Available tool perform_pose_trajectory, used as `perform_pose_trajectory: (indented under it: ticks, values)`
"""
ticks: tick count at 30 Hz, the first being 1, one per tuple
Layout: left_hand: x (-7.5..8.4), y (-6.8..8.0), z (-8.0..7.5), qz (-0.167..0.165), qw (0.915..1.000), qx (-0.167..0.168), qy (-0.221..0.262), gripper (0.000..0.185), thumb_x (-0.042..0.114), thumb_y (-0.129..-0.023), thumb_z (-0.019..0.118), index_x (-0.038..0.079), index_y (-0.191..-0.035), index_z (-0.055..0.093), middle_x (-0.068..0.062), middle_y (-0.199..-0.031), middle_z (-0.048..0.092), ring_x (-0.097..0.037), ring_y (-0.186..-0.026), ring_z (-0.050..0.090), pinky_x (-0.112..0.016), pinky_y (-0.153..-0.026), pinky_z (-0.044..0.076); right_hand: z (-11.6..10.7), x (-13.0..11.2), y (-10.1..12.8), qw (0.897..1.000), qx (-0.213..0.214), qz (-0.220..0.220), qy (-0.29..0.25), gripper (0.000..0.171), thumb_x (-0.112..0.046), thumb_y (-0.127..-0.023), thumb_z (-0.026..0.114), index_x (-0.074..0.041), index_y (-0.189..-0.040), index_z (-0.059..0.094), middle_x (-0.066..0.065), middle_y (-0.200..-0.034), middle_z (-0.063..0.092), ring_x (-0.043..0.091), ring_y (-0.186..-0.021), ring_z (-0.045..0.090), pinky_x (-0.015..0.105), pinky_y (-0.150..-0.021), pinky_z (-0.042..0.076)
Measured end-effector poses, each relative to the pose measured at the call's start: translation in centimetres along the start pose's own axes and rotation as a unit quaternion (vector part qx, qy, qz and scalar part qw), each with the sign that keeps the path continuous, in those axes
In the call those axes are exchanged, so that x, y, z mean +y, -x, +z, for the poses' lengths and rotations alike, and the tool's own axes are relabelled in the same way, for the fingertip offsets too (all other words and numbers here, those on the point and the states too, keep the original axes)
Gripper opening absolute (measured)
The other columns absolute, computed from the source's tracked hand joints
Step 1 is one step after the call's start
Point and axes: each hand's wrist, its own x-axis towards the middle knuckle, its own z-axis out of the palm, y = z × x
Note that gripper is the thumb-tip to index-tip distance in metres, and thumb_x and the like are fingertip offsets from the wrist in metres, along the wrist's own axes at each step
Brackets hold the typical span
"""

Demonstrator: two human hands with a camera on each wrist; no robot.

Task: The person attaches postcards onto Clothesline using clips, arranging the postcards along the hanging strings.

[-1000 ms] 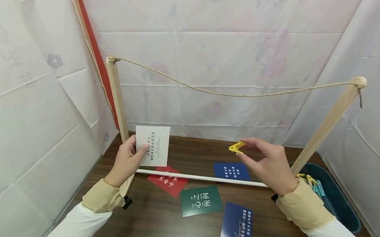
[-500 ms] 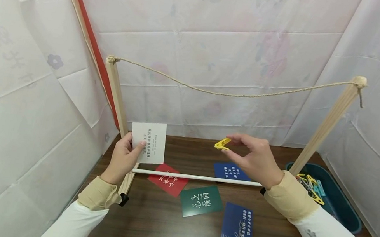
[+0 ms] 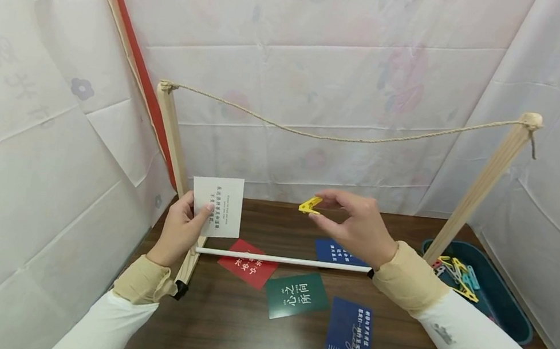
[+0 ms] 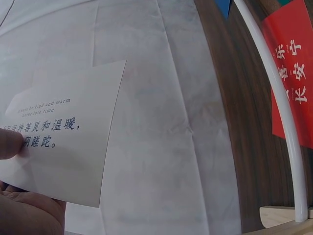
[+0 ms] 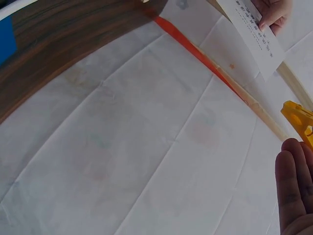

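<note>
Behind the R arm, the blue card is hiding partly. L hand is pinching the white card upright by the L post. R hand is pinching the yellow clip, tip pointing left, under the rope. Blue bin is holding colored clips.

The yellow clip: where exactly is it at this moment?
In the head view the yellow clip is pinched in the right hand, mid-air below the rope.
</note>
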Motion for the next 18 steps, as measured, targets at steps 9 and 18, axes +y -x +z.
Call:
perform_pose_trajectory:
  ticks: [9, 18]
  values:
    - [0.1, -0.6, -0.8, 0.01, 0.9998, 0.0, -0.016, 0.03, 0.009, -0.111, 0.058, -0.011, -0.134, 0.06, -0.034, -0.116, 0.074, 0.004, -0.09, 0.074, -0.019, -0.074, 0.063, 1.0, -0.3, -1.4, 0.999, -0.025, 0.021, -0.023, 0.031, 0.003, -0.085, 0.088, 0.002, -0.114, 0.077, 0.013, -0.099, 0.083, 0.028, -0.089, 0.08, 0.041, -0.074, 0.067]
    - [0.5, -1.1, -1.2, 0.012, 0.9998, 0.003, -0.017, 0.031, 0.008, -0.111, 0.058, -0.012, -0.134, 0.059, -0.036, -0.117, 0.073, 0.006, -0.091, 0.073, -0.018, -0.074, 0.063, 2.1, -0.9, -2.8, 0.999, -0.039, 0.028, -0.025, 0.031, -0.003, -0.087, 0.089, 0.003, -0.115, 0.077, 0.014, -0.103, 0.083, 0.029, -0.091, 0.081, 0.044, -0.083, 0.067]
